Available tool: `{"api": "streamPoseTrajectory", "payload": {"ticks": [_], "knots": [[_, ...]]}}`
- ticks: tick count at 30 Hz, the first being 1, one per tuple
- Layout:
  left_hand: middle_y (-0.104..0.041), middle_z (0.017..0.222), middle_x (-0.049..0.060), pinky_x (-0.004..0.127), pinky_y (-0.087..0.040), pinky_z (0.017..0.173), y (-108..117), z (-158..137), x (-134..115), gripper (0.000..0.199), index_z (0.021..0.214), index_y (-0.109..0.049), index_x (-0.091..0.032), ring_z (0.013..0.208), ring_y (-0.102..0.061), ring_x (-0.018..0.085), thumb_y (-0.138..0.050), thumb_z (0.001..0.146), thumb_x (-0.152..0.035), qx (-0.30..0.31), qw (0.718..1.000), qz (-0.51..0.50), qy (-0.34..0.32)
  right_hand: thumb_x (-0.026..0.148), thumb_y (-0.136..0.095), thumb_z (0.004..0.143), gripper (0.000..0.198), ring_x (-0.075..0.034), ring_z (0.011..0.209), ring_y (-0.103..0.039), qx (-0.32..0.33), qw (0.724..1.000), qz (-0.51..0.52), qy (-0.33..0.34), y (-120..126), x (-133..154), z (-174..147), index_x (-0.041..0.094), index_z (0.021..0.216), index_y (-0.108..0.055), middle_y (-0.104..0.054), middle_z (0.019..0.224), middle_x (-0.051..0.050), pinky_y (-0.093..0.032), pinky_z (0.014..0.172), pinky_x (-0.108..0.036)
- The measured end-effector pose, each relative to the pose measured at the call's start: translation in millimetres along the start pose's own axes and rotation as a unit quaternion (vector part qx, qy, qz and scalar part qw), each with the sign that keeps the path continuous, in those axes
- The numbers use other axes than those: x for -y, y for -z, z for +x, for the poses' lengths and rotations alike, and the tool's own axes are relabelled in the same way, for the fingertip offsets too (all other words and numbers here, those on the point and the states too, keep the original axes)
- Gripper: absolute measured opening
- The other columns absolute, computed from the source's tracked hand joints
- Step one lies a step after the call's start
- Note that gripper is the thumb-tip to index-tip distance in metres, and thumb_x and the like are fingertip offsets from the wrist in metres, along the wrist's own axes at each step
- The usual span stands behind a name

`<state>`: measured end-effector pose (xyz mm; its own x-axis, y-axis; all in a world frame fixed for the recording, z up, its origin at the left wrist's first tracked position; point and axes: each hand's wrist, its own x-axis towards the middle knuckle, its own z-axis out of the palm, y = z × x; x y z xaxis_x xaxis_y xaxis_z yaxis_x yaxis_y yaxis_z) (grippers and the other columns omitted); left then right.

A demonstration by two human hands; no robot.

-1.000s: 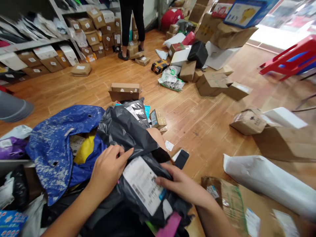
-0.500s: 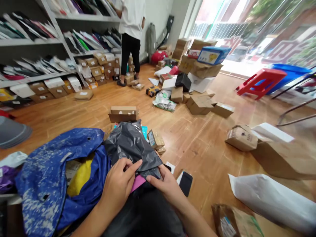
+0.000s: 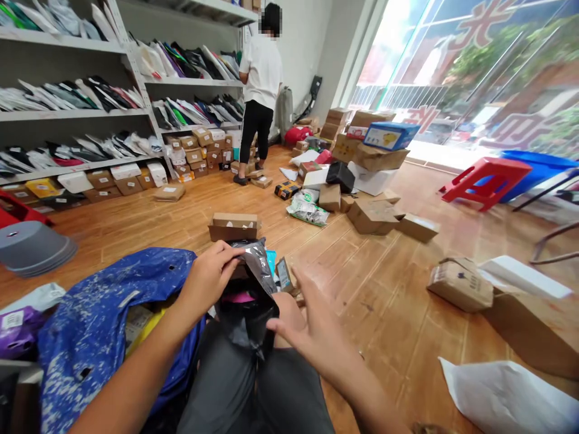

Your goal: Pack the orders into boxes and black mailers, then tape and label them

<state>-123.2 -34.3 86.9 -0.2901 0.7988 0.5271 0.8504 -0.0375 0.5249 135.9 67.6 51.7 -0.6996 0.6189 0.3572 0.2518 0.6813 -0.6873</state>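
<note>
A black plastic mailing bag [image 3: 253, 319] rests over my lap with its mouth gaping toward me. Something pink [image 3: 239, 298] shows inside it. My left hand [image 3: 216, 271] pinches the upper edge of the bag's mouth and lifts it. At the bag's right side, my right hand [image 3: 312, 328] has its thumb and fingers spread, the thumb close to the bag's edge; I see nothing in it. Just beyond the bag lie a small brown parcel with a label [image 3: 284, 274], a bright blue packet [image 3: 271, 260] and an open cardboard box [image 3: 234, 226].
A large blue sack [image 3: 113, 301] lies at my left, near grey stacked stools [image 3: 34, 244]. Shelves of parcels [image 3: 72, 113] line the back wall, where a person [image 3: 262, 90] stands. Cardboard boxes [image 3: 373, 214] are heaped ahead. A white bag [image 3: 511, 392] and a red stool [image 3: 488, 181] are at right.
The bag's mouth, folded flat before, now gapes. My left hand has raised its upper edge, and my right hand has come off the bag with fingers spread. The view has tilted up.
</note>
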Motion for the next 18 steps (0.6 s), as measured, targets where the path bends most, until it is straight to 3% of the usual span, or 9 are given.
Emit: {"api": "streamPoseTrajectory", "payload": {"ticks": [2,4,7,10,12,15,16,18], "knots": [[-0.069,0.104,0.003,0.025,-0.050,0.088,-1.7,-8.5,-5.7,0.028,0.125,-0.077,-0.021,0.096,-0.067,0.015,-0.057,0.106,-0.018,0.013,1.000,-0.013,-0.001,0.052,-0.082,0.092,0.101,-0.040,0.141,-0.059,0.054,0.997,0.020,-0.044,-22.6,-10.0,-4.2,0.025,0.172,-0.027,-0.056,0.156,-0.020,-0.054,0.114,-0.061],[-0.069,0.105,0.004,0.025,-0.050,0.088,-1.3,-24.1,-10.3,0.029,0.125,-0.077,-0.022,0.096,-0.067,0.015,-0.056,0.107,-0.019,0.056,0.998,-0.030,0.004,0.038,-0.071,0.099,0.079,-0.034,0.124,-0.070,0.063,0.996,0.038,-0.059,-43.1,-19.0,-11.1,0.024,0.168,-0.034,-0.063,0.147,-0.018,-0.059,0.107,-0.054],[-0.070,0.103,0.003,0.026,-0.050,0.087,8.1,-52.7,-15.1,0.025,0.119,-0.080,-0.025,0.097,-0.068,0.016,-0.057,0.108,-0.025,0.199,0.978,-0.047,0.032,0.022,-0.054,0.103,0.047,-0.025,0.099,-0.075,0.042,0.995,0.068,-0.055,-53.0,-30.0,-22.2,0.023,0.149,-0.057,-0.072,0.129,-0.013,-0.064,0.095,-0.042],[-0.071,0.095,0.001,0.025,-0.051,0.078,20.7,-69.5,-17.6,0.024,0.110,-0.083,-0.028,0.088,-0.069,0.017,-0.078,0.097,-0.046,0.354,0.922,-0.127,0.092,0.023,-0.055,0.104,0.029,-0.021,0.086,-0.076,0.032,0.995,0.078,-0.056,-40.1,-38.5,-35.8,0.022,0.128,-0.071,-0.078,0.106,-0.008,-0.064,0.083,-0.032],[-0.074,0.094,0.001,0.026,-0.054,0.077,21.1,-66.4,-17.2,0.036,0.112,-0.083,-0.028,0.086,-0.071,0.017,-0.079,0.093,-0.058,0.346,0.911,-0.186,0.123,0.023,-0.057,0.104,0.024,-0.018,0.078,-0.075,0.045,0.995,0.080,-0.038,-28.8,-42.7,-48.5,0.023,0.119,-0.075,-0.079,0.095,-0.005,-0.062,0.075,-0.026],[-0.074,0.133,0.009,0.040,-0.051,0.111,-1.2,-48.2,-10.4,0.049,0.135,-0.075,-0.028,0.125,-0.068,0.026,-0.062,0.102,-0.063,0.220,0.962,-0.125,0.104,0.018,-0.058,0.104,0.024,-0.016,0.085,-0.079,0.082,0.992,0.091,0.005,-20.2,-47.9,-73.6,0.027,0.119,-0.075,-0.081,0.099,-0.003,-0.060,0.078,-0.020],[-0.065,0.151,0.012,0.048,-0.043,0.123,-14.2,-43.5,-6.6,0.057,0.146,-0.068,-0.028,0.143,-0.058,0.030,-0.060,0.103,-0.065,0.202,0.972,-0.080,0.089,0.017,-0.057,0.105,0.026,-0.016,0.090,-0.080,0.100,0.990,0.096,0.019,-19.7,-49.8,-82.6,0.028,0.121,-0.075,-0.081,0.102,-0.003,-0.060,0.081,-0.020],[-0.041,0.174,0.015,0.062,-0.024,0.133,-43.5,-43.2,2.1,0.076,0.160,-0.055,-0.027,0.163,-0.033,0.037,-0.061,0.098,-0.071,0.230,0.971,-0.004,0.071,0.020,-0.057,0.104,0.024,-0.017,0.088,-0.081,0.141,0.984,0.102,0.046,-20.2,-55.5,-98.4,0.029,0.115,-0.076,-0.082,0.099,-0.003,-0.061,0.080,-0.020]]}}
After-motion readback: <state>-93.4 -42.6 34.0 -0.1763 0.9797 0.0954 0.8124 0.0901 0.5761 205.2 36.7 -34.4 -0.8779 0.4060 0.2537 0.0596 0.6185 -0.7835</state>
